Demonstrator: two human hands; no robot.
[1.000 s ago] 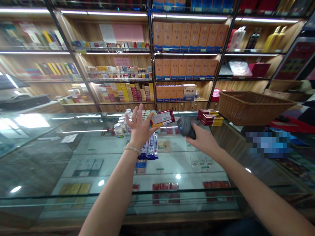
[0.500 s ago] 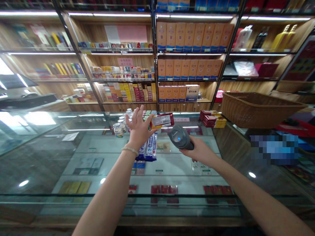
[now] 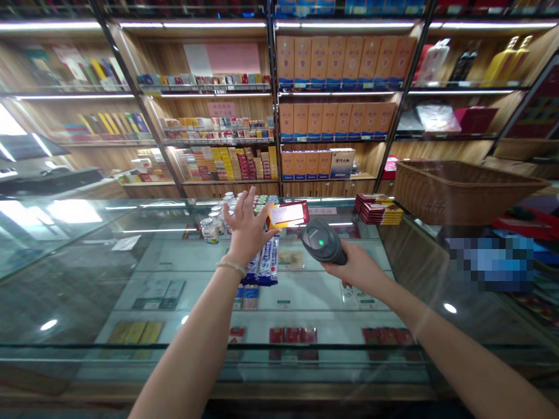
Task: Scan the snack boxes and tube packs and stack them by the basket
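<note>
My left hand [image 3: 248,228], with a beaded bracelet at the wrist, has a red and yellow snack packet [image 3: 288,215] between thumb and index finger; the other fingers are spread. The packet's label faces me and is brightly lit. In my right hand [image 3: 356,263] is a dark grey barcode scanner [image 3: 323,243], its head close to the packet and a green light glowing on top. Blue and white snack packets [image 3: 267,265] lie on the glass under and beside my left hand. Small white-capped bottles [image 3: 210,231] stand to its left, partly hidden by the hand.
A glass display counter [image 3: 183,256] spans the front, with boxes on shelves inside. Stacked red and yellow packets [image 3: 376,210] lie at the right, beside a wicker basket [image 3: 463,195]. Shelves of boxed goods [image 3: 336,122] line the back wall. A paper [image 3: 126,243] lies at left.
The scanner's light has turned from blue to green, and the packet's label is now brightly lit. My right hand and the scanner have shifted slightly right. My left hand stays in place.
</note>
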